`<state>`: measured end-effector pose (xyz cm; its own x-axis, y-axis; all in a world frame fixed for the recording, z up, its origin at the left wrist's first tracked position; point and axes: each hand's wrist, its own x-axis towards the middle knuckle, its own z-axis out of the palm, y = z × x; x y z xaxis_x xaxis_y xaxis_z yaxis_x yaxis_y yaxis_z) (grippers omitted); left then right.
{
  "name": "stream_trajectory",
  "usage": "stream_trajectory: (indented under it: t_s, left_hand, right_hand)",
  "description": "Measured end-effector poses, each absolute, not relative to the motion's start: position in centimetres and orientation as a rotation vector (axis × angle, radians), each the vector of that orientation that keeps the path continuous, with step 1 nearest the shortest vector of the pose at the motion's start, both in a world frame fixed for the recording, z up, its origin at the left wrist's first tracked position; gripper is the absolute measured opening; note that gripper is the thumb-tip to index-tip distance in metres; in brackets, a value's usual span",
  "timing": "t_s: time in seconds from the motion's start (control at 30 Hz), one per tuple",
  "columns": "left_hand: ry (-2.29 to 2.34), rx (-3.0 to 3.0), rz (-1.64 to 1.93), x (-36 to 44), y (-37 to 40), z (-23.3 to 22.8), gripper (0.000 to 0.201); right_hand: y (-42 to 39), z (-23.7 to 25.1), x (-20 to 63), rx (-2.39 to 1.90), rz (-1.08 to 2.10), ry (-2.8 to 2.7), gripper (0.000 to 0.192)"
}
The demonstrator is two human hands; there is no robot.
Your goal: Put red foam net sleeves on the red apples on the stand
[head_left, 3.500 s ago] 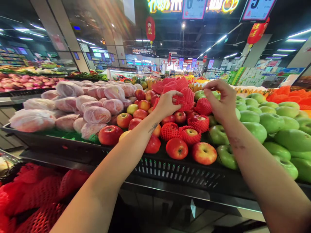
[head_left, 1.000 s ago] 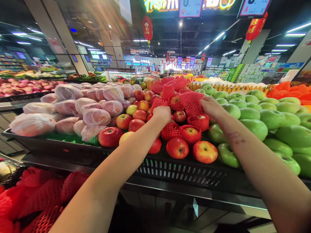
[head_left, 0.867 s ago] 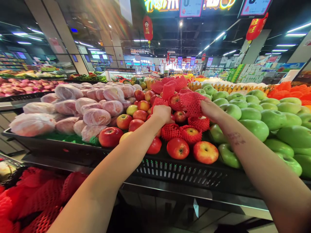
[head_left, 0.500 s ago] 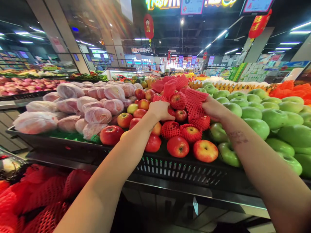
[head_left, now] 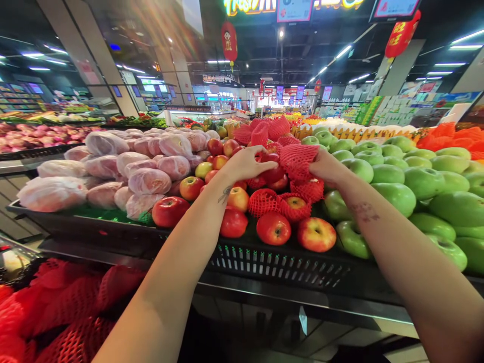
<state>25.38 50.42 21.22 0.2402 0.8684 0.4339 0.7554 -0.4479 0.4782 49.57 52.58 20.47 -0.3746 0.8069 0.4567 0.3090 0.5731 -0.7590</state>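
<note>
My left hand (head_left: 247, 164) is curled around a red apple (head_left: 274, 174) over the middle of the apple pile, with the thumb across its near side. Part of that apple is hidden by the thumb. Just to the right, my right hand (head_left: 325, 167) grips a red foam net sleeve (head_left: 298, 160), whose open end faces the apple. Whether the two touch I cannot tell. Below them lie netted apples (head_left: 295, 205) and bare red apples (head_left: 274, 228). More red foam nets (head_left: 260, 133) are heaped behind my hands.
Wrapped pinkish fruit (head_left: 149, 180) fills the tray's left side. Green apples (head_left: 425, 183) are piled on the right. A black slotted tray edge (head_left: 280, 259) runs along the front. Red foam nets (head_left: 64, 302) lie at the lower left.
My left hand has risen slightly, fingers now wrapped on the red apple. The foam sleeve in my right hand has swung leftward, its opening turned toward the apple.
</note>
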Motion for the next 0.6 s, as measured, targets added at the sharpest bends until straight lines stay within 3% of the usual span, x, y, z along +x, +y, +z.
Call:
stream_trajectory:
  t_s: [0.17,0.37,0.6]
  left_hand:
    - [1.244,1.916,1.254,27.1,50.8,20.6,0.042]
    - [1.192,1.693,1.386,28.7,50.0,21.1,0.036]
    - [1.080,1.919,1.311,28.4,51.0,20.3,0.051]
  right_hand:
    - [51.9,20.8,48.9,-0.662,0.824,-1.816,0.041]
    - [51.2,21.0,48.3,-0.636,0.918,-1.829,0.058]
    - [51.0,21.5,48.2,-0.625,0.598,-1.968,0.051]
